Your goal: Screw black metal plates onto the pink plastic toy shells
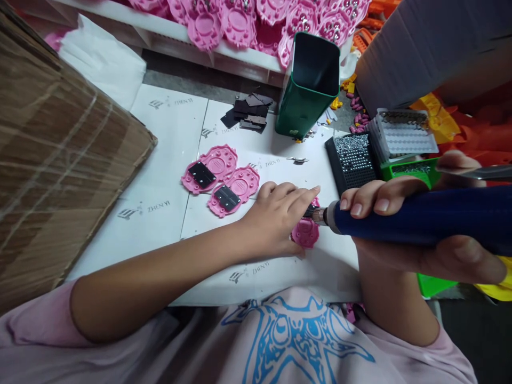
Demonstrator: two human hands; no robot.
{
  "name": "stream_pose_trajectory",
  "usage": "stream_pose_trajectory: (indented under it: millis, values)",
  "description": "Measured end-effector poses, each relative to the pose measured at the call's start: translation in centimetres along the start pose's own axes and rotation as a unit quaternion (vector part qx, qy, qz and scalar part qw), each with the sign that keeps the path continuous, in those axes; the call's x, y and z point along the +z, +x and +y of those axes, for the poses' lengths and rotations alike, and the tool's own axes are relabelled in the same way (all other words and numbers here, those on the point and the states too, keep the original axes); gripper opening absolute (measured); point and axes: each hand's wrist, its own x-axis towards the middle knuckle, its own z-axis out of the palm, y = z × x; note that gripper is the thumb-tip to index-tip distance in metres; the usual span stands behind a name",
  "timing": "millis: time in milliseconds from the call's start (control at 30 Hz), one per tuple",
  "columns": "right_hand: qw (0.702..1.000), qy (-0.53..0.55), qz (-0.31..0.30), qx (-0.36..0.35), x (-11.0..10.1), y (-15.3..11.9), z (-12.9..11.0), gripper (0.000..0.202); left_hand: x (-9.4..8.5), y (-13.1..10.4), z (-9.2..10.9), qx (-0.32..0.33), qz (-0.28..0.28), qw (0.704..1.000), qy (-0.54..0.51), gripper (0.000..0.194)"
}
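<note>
My right hand [404,213] is wrapped round a blue electric screwdriver [416,216], which lies sideways in view with its tip pointing left. The tip meets a pink plastic casing [306,234] at the dark part on it. My left hand [276,221] grips that casing against the table, thumb at the near side and fingers at the far side, hiding much of it. Left of this hand lie two more pink casings, a nearer one [248,184] and a farther one [220,160], each with a black cover plate screwed on or laid in it.
Beyond my hands stand a green bin [304,101] and a pile of black plates [250,112]. A black screw tray [354,160] sits at right beside a green box [412,168]. A cardboard box [72,144] rises at left. Pink casings [240,24] fill a white rack behind.
</note>
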Motion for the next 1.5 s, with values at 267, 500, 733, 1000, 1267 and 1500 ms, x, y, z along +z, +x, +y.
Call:
stream_pose_trajectory:
  millis: [267,500,733,1000,1267,1500]
  values:
    - [0.998,0.039,0.044,-0.008,-0.29,-0.44,0.14,0.046,0.04,-0.04,-0.02,0.003,0.006,1.000,0.001,0.106]
    - [0.997,0.037,0.064,-0.003,0.15,-0.25,0.05,0.045,-0.21,0.03,0.12,-0.002,-0.002,1.000,-0.002,0.110]
    - [0.997,0.039,0.065,0.014,0.12,-0.27,-0.08,0.045,-0.04,-0.01,-0.03,0.001,0.004,1.000,-0.001,0.106]
    - [0.998,0.034,0.056,0.010,0.00,-0.44,-0.18,0.045,0.04,-0.07,-0.07,0.000,0.005,1.000,0.001,0.105]
    - [0.998,0.038,0.052,0.002,-0.07,-0.42,0.15,0.045,-0.04,0.03,0.07,-0.002,0.005,1.000,0.000,0.105]
    - [1.000,0.007,0.002,-0.001,0.53,-0.16,-0.16,0.023,-0.13,0.05,0.06,-0.004,-0.003,1.000,0.003,0.102]
